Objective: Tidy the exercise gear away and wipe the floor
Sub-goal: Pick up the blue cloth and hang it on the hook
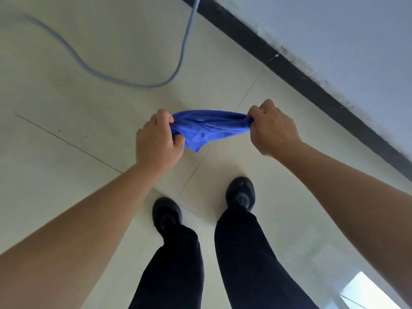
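1. The blue cloth is held in the air in front of the person, above the tiled floor. It is drawn out sideways between both hands and touches nothing else.
2. The left hand has its fingers and thumb curled round the cloth's left end, bunching it. A loose corner droops just right of this hand.
3. The right hand pinches the cloth's right end, which is gathered into a tight tuft between fingers and thumb.
4. By its look, the cloth is light, soft and limp, and it creases wherever it is pulled. It should neither slip nor break, but held at one point it would likely collapse into a wad. For wiping, it is probably best taken by its edges or corners, folded into a flat pad, and then pressed under the palm.
5. A pale blue cord lies looped on the far floor to the left. I cannot tell whether it is a skipping rope or a cable. It looks thin and floppy, so it would coil best from one end.
6. Black shoes stand on the near tiles. A dark skirting board runs along the right under a grey wall.
7. With the cloth off the floor, wiping seems not yet begun.
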### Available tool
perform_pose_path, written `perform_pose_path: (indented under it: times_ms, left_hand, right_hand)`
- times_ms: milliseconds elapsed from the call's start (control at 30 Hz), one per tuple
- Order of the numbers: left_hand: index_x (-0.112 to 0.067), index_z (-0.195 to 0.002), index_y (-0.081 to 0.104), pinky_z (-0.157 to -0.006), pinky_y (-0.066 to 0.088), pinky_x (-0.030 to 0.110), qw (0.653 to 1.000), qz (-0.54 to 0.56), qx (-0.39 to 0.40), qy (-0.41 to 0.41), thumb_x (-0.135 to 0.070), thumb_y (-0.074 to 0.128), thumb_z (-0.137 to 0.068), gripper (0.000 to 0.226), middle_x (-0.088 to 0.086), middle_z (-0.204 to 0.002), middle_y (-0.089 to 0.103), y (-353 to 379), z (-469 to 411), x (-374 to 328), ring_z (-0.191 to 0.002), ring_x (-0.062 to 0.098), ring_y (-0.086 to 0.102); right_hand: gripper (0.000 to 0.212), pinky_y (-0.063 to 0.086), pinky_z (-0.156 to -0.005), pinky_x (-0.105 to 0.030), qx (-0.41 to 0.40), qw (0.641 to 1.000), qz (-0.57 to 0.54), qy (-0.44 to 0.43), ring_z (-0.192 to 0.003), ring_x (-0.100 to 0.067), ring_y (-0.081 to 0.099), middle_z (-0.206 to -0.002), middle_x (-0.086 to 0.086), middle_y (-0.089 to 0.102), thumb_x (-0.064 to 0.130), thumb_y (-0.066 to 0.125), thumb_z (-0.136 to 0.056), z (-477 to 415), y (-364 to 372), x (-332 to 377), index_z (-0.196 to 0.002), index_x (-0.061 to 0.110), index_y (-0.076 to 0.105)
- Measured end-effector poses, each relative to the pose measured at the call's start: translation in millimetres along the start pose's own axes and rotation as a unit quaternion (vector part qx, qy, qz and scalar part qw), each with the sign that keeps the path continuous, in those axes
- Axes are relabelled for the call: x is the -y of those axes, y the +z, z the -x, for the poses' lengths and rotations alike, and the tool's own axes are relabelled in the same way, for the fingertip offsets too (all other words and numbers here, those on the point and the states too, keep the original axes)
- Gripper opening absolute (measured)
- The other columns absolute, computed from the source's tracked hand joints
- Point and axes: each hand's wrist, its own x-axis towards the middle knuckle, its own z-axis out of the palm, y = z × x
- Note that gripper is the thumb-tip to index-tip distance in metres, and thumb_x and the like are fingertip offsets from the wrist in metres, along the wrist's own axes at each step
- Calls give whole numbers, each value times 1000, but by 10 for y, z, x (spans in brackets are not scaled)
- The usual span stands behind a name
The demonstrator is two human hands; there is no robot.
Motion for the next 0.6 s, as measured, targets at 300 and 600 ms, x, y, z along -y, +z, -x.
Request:
perform_pose_path:
  times_ms: [300, 600]
  left_hand:
    - [-11, -116, 48, -63, 46, 38, 995, 92, 7, -32, -13, 39, -85, 32, 9, -83, 62, -2545, 350, -1348, -66, 33, 54]
    - [-17, -109, 52, -59, 46, 27, 959, 252, 67, 110, -6, 34, -91, 27, 0, -86, 60, -4854, 1254, -2591, -72, 15, 56]
  right_hand:
    - [80, 38, -67, -37, -69, 996, 59, -11, -81, -23, 46, -100, -2, 42, 91, 39, -71, 1408, -2291, 441, -95, 16, 49]
    - [35, 46, -84, -36, -220, 957, -186, 28, -113, -23, 54, -131, -2, 48, 43, 55, -95, 3222, -3658, 1010, -123, 22, 56]
